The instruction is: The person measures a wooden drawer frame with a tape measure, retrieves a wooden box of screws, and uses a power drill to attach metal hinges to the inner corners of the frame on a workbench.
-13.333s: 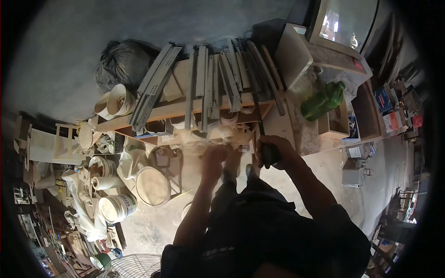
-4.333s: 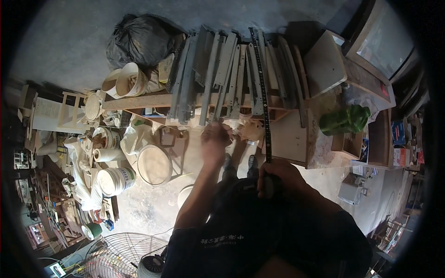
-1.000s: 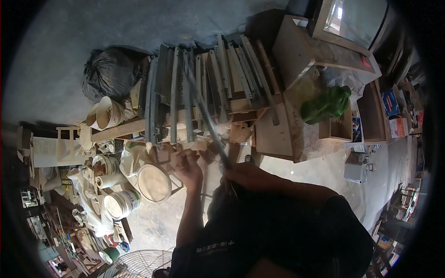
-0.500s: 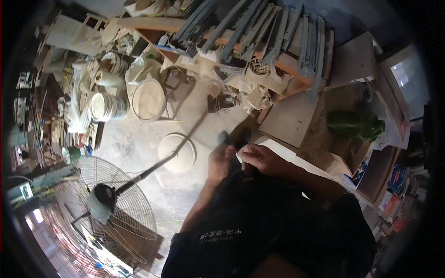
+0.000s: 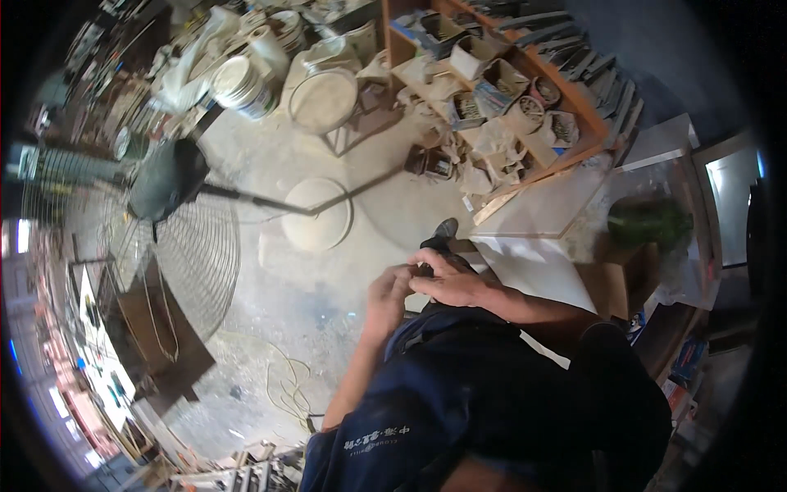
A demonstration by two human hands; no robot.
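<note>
My left hand (image 5: pixel 388 293) and my right hand (image 5: pixel 452 284) meet in front of my waist, fingertips touching. Both sets of fingers are bent in a pinch. Whatever lies between them is hidden or too small to name. Below the hands is my dark blue shirt (image 5: pixel 443 377), and just beyond them one dark shoe (image 5: pixel 447 228) shows on the dusty floor.
A large caged fan (image 5: pixel 168 180) on a pole stands at left, its round base (image 5: pixel 318 215) ahead. A yellowish cord (image 5: pixel 287 389) lies on the floor. Beyond are buckets (image 5: pixel 238 82) and a wooden shelf (image 5: pixel 537 164) with small boxes. At right, a green jug (image 5: pixel 648 223) sits near cardboard.
The view has swung round, bringing the shelf boxes and floor cord into sight. My hands stay together; a small white bit seen between the fingers earlier no longer shows.
</note>
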